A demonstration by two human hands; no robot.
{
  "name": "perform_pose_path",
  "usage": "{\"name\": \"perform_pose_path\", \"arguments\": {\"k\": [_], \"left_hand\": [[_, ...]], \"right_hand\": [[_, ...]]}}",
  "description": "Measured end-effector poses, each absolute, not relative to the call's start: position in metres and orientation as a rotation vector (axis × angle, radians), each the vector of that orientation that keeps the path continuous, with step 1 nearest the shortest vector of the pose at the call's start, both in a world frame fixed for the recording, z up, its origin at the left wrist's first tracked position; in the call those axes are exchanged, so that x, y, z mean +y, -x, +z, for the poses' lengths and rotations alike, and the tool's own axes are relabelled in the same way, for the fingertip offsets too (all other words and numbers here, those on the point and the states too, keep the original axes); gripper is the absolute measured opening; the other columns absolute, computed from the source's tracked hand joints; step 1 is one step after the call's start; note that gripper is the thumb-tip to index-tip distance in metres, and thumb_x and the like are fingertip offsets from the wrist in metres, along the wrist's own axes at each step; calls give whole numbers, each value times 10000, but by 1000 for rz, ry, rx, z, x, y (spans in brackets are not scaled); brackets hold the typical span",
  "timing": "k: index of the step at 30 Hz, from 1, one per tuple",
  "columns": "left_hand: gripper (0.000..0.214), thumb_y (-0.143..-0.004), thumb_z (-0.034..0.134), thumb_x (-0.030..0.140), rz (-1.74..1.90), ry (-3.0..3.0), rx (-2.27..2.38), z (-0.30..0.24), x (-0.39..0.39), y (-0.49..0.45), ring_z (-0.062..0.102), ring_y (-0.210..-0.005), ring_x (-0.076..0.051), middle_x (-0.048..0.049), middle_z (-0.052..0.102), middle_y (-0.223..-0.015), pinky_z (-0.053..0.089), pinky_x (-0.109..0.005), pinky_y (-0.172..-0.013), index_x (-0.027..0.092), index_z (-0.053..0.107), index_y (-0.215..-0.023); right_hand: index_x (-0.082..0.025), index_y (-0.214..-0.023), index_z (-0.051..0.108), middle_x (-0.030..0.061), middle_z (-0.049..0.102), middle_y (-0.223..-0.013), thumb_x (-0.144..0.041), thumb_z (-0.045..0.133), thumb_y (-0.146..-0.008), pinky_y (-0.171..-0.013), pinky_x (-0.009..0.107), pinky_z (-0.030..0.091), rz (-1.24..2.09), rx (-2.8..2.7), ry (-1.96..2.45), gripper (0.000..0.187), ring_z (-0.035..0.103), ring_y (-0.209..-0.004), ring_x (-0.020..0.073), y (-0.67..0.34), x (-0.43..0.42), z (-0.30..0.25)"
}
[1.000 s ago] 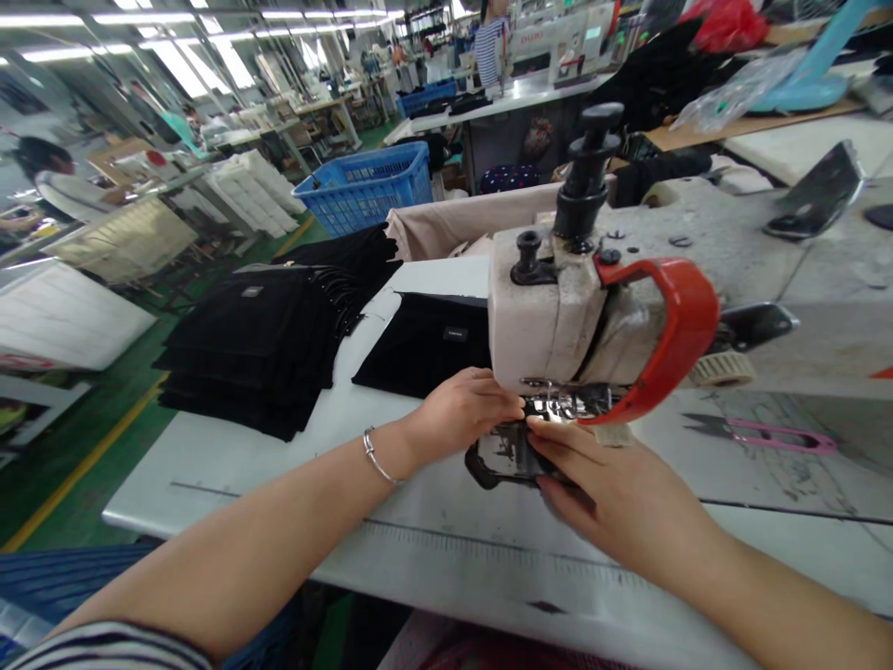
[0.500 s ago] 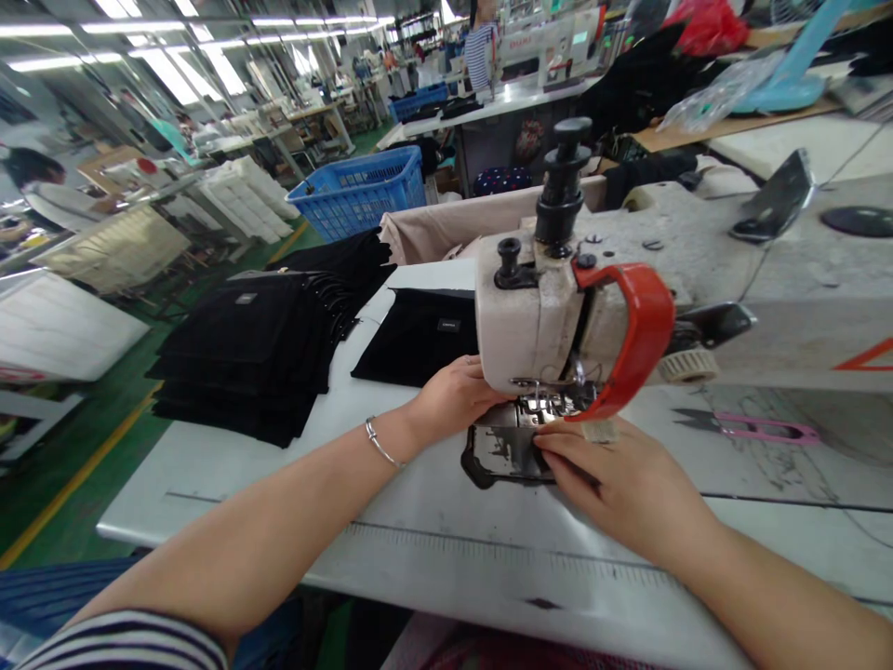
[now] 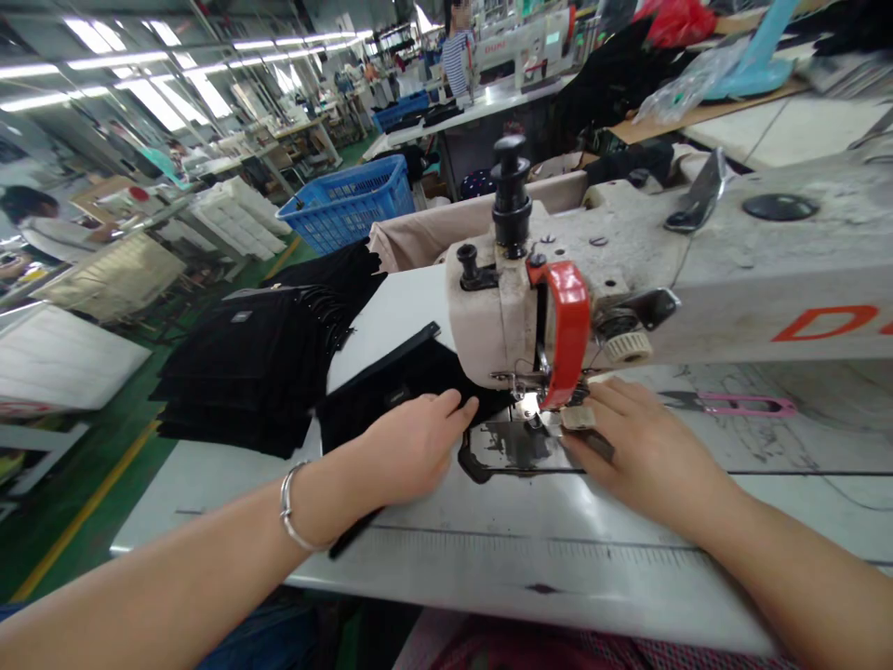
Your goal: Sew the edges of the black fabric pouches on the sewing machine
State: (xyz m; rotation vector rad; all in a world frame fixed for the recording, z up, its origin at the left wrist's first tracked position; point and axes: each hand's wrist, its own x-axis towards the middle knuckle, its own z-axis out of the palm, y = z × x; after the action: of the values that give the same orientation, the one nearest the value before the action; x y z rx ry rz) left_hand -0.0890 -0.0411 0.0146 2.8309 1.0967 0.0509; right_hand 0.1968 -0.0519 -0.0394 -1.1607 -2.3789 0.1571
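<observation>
My left hand [image 3: 419, 442] is closed on a black fabric piece [image 3: 377, 377] with a small label, its thumb and fingers pinching the near side. The fabric lies tilted on the table, and its right end runs toward the presser foot of the sewing machine [image 3: 488, 326]. My right hand [image 3: 632, 433] rests beside the needle area with its fingers stretched out and thumb apart, around a small metal part by the needle plate [image 3: 509, 448]. Its fingertips are partly hidden behind the machine parts. A red finger guard [image 3: 568, 321] hangs in front of the needle.
A stack of black fabric pieces [image 3: 230, 372] sits on the table's left. Pink-handled thread snips [image 3: 746, 404] lie right of my right hand. Behind are a blue crate [image 3: 349, 200] and a beige cloth-lined bin [image 3: 411, 237]. Other people sit and stand farther off.
The black fabric has turned and come nearer and to the left. My left hand has moved left and now grips it; my right hand has shifted slightly right. The view has shifted too.
</observation>
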Motion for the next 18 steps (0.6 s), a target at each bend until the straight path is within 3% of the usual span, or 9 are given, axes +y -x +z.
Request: {"name": "perform_pose_path", "arguments": {"k": [2,4,6,7,9,12,18], "left_hand": [[482,-893,558,209,-59,-2664,1125,26,-61,78,663,-803,-193,-102,618,-1051,569,-307,-723,112,484,-1359],[300,-950,526,285,-103,-2525,1086,34,-69,66,648,-746,-170,-58,632,-915,559,-274,-674,135,612,-1195],[257,-990,472,303,-26,-2539,1060,33,-68,58,636,-788,-174,-43,631,-839,557,-287,-727,151,679,-976],[259,-997,457,277,48,-2600,1055,29,-64,55,632,-869,-188,-56,644,-886,553,-319,-804,148,677,-954],[219,-988,461,196,226,-2743,1025,12,-57,53,578,-1083,-215,-92,639,-1102,500,-388,-973,131,633,-1106],[383,-957,447,85,339,-2801,978,-15,-58,54,473,-1243,-220,-96,522,-1341,429,-431,-1073,177,505,-1325],[605,-885,395,-25,221,-2728,1079,-22,-83,49,459,-1201,-241,-94,473,-1253,395,-499,-1069,278,428,-1408]], "right_hand": [[-166,-921,615,108,622,-943,-206,556,-901,-788,413,475,145,-2301,1178,74,567,-917,274,-196,-50,-43],[-158,-905,619,115,618,-938,-199,554,-911,-773,399,483,90,-2244,1212,77,572,-920,276,-193,-48,-45],[-153,-883,625,119,614,-928,-200,542,-922,-770,396,485,36,-2246,1206,104,568,-908,273,-191,-47,-46],[-152,-870,630,118,612,-919,-205,532,-931,-771,396,484,23,-2266,1181,127,563,-902,269,-190,-47,-45],[-156,-857,646,104,614,-902,-209,523,-941,-769,387,481,41,-2316,1094,158,550,-886,252,-190,-50,-44],[-184,-899,678,68,631,-919,-188,527,-940,-776,367,472,139,-2413,910,157,542,-873,219,-190,-56,-43],[-188,-785,661,45,641,-892,-213,481,-960,-735,353,453,307,-2491,772,253,535,-792,189,-189,-63,-41]]}}
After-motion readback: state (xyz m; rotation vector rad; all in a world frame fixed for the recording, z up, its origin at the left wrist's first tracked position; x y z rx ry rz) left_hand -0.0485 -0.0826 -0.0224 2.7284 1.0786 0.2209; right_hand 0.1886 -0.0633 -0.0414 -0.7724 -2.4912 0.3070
